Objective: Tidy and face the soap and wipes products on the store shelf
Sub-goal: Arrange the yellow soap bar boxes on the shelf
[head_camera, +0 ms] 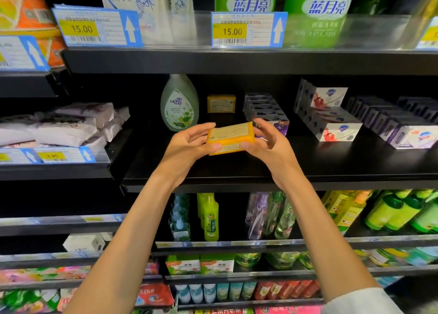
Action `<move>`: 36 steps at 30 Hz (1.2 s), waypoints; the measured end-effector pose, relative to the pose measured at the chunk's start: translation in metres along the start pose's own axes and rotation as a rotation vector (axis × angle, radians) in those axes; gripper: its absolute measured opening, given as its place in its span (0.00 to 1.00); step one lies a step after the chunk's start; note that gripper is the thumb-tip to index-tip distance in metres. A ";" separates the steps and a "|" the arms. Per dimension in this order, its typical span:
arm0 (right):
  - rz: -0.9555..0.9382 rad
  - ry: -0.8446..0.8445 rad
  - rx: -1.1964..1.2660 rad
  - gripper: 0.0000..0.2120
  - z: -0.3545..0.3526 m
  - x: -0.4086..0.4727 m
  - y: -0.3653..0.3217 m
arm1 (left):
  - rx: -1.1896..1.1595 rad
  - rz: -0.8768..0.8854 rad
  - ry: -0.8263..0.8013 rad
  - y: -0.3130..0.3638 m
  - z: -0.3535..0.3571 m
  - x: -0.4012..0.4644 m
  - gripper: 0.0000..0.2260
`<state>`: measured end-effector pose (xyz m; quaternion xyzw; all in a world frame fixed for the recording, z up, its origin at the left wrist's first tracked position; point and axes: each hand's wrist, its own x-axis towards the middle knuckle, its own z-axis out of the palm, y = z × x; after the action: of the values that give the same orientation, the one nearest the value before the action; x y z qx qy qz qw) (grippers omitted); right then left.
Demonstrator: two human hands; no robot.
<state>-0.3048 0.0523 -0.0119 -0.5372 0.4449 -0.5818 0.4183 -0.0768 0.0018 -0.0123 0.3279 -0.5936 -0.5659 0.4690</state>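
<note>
Black store shelving fills our view, and above the middle shelf [331, 161] we hold a yellow soap bar [230, 137], long axis running left to right, its printed back tilted up toward us. Our left hand [189, 145] and right hand [267, 143] have fingers clamped on its ends. We judge this the facing step (label reversed); next, turn it and set it before the second yellow bar [221, 103], beside the green bottle [179, 105].
</note>
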 end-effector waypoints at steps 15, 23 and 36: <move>-0.059 0.001 0.039 0.24 0.000 -0.003 -0.001 | 0.084 0.090 -0.054 0.000 0.002 -0.005 0.33; -0.124 -0.067 -0.141 0.35 0.001 -0.006 0.000 | 0.103 0.159 0.039 -0.001 0.003 -0.007 0.27; -0.491 0.084 -0.636 0.22 0.008 -0.013 0.014 | 0.197 0.137 -0.032 0.001 0.005 -0.009 0.27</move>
<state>-0.2954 0.0609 -0.0282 -0.7059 0.4780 -0.5191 0.0614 -0.0784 0.0117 -0.0120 0.3220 -0.6748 -0.4764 0.4627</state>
